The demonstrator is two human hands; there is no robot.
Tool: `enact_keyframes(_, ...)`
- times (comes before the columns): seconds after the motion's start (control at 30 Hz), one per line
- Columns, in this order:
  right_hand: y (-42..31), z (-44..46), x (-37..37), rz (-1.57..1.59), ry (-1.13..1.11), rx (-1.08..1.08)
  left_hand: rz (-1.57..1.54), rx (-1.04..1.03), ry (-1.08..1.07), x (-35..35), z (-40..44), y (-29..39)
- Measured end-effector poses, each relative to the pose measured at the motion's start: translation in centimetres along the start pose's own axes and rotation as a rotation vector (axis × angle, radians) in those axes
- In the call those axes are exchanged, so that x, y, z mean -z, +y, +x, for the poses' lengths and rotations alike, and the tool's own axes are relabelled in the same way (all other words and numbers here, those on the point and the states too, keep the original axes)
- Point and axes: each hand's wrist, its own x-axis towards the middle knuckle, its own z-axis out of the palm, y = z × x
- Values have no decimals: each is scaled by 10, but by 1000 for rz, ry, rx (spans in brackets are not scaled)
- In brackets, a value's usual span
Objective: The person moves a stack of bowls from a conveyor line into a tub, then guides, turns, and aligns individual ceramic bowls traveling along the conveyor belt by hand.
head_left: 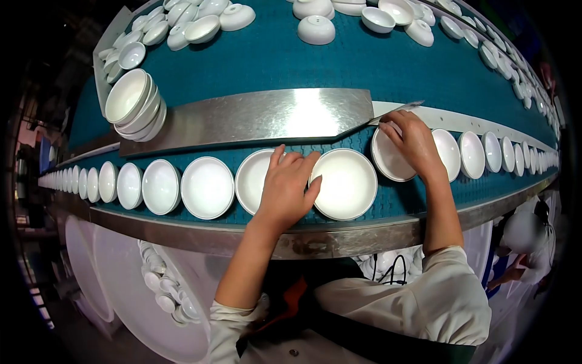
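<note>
My left hand (288,188) rests above the row on the belt, between a white bowl (250,182) and the round white bowl (345,184) to its right. Its fingers are bent but apart, with the thumb and a fingertip by the right-hand bowl's rim. Further right, my right hand (413,142) reaches over another white bowl (388,159), partly covering it. The fingers of that hand are pinched around a thin flat strip (413,105) by the right end of the metal plate (260,118).
A teal belt (242,67) carries the bowl row, with loose bowls (316,29) along its far side. Stacked bowls (138,106) stand at the left. A metal rail (339,242) edges the front. Below left is a large white tub (121,285); a co-worker (527,242) is at far right.
</note>
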Motion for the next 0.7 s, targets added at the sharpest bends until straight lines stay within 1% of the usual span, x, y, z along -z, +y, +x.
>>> enact_keyframes(0.03,1,-1,6,-52,-44,-71,17,-3,74,-4,2,3)
enact_keyframes(0.07,5,-2,10,-52,-44,-69,19,-2,76,-7,3,5)
enact_keyframes(0.13,14,-4,16,-39,-246,-192,60,81,107,-11,5,7)
enact_keyframes(0.17,20,-7,17,42,-234,-127,81,90,169,-14,8,11)
enact_keyframes(0.33,43,-16,26,163,-205,-25,217,162,170,-27,16,17)
enact_keyframes(0.4,55,-19,32,177,-201,-5,272,251,115,-25,18,17)
enact_keyframes(0.43,61,-20,32,181,-147,27,286,296,79,-23,20,20)
enact_keyframes(0.47,67,-22,33,183,-92,57,285,293,81,-24,21,22)
enact_keyframes(0.53,77,-24,37,163,-75,57,350,299,187,-28,23,27)
enact_keyframes(0.6,88,-25,37,60,-35,92,411,296,195,-26,28,38)
enact_keyframes(0.67,97,-28,39,61,-28,81,294,140,362,-32,42,60)
enact_keyframes(0.7,101,-30,42,65,-49,72,264,77,334,-41,46,66)
